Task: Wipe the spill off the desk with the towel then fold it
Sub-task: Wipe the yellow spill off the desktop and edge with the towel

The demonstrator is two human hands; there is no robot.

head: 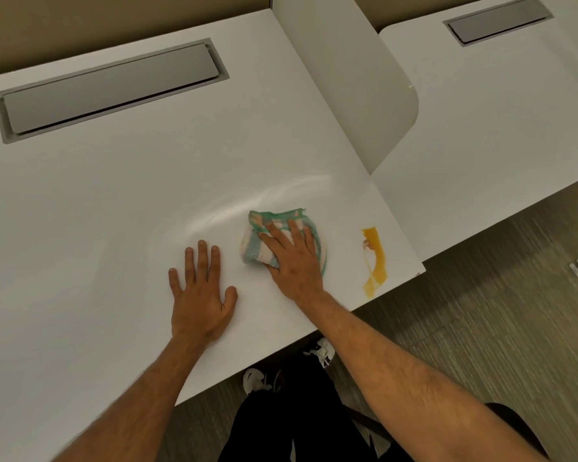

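Dark trousers (301,411) and a pair of white sneakers (324,351) are the closest things in view, down on the grey-brown striped floor (481,295) at the desk's front edge. Two bare forearms reach up from there onto the white glossy surface (114,195).

Left hand (199,295) is just lying flat on the surface, fingers (202,258) straight and a bit spread, holding nothing, looks like it's only bracing. Just beside it, the right hand (294,261) is pressing down on the bunched-up white towel with green and pale blue stripes (257,248). Its fingers lie mostly straight and slightly apart across the top of the cloth, more of a flat press than a grab, though I can't see what the thumb is doing underneath.

Off to the right of the towel, near the corner of the surface, there's the yellow-orange streaky spill (376,258), not touching the cloth. So I'd say the wiping isn't finished. There are faint shiny arc smears (264,198) just beyond the towel, which could be a wiped patch, but that's my guess. What's left as far as I can tell: get the towel over that yellow streak, then fold it, since right now it's a crumpled wad.

Further back there's a long grey cable-tray flap (111,88) set into the surface, a white rounded divider panel (364,78), and a second white desk (498,111) past it.
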